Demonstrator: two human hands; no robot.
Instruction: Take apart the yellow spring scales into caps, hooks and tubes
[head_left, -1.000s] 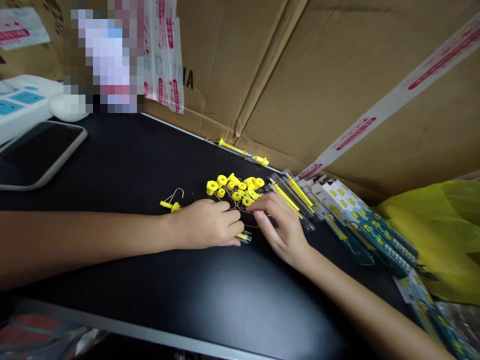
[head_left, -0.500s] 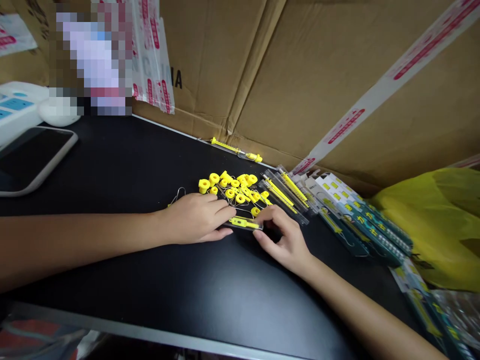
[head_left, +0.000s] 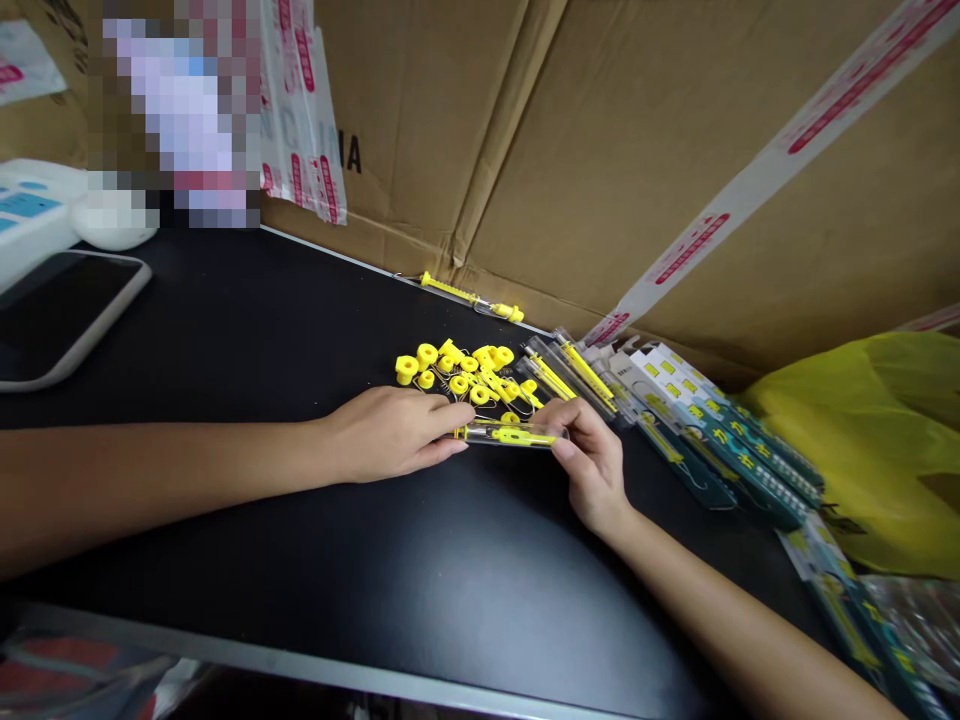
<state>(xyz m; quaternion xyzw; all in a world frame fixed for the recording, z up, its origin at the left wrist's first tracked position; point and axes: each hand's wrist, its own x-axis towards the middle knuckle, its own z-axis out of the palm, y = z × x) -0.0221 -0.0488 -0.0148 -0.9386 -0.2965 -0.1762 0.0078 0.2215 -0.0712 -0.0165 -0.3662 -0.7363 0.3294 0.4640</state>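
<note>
A clear tube of a spring scale (head_left: pixel 517 436) with a yellow piece and metal parts inside lies level between my hands. My left hand (head_left: pixel 397 432) is closed round its left end, which the fingers hide. At the other end, my right hand (head_left: pixel 592 455) pinches the tube between thumb and fingers. Just behind it lies a loose pile of yellow caps (head_left: pixel 469 372), mixed with springs and wire hooks. Clear tubes with yellow scale strips (head_left: pixel 577 375) lie to the right of the pile.
Packaged spring scales (head_left: pixel 697 430) on dark green cards are stacked at the right, beside a yellow plastic bag (head_left: pixel 870 450). One assembled scale (head_left: pixel 469 296) rests along the back edge against the cardboard boxes (head_left: pixel 637 130). A phone (head_left: pixel 67 315) and a white power strip (head_left: pixel 37 215) are at left.
My right hand has moved right and slightly up along with the tube's right end. More of the tube now shows between my hands. My left hand stays nearly in place.
</note>
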